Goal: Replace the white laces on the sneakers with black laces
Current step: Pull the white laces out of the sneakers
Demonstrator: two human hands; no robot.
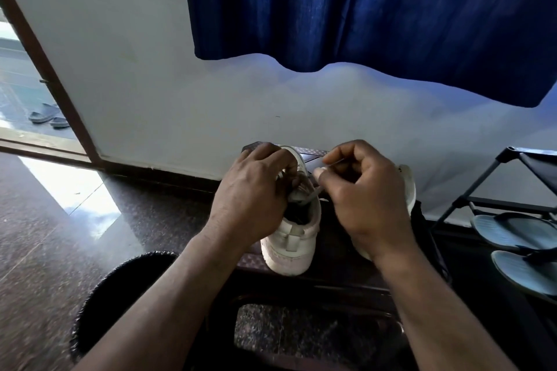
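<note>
A single wide-angle view, worn on the person's head, faces forward and tilts down. Both forearms enter from the bottom edge and meet at the left hand (253,190) and right hand (367,199), close below the lens. The frame centres on the sneaker (292,247) and white lace (312,193) there. Edges bow outward, taking in the floor (45,235) and doorway (18,84) at left, the wall (150,69) and blue curtain (361,9) ahead, and a shoe rack (482,199) at right.
</note>
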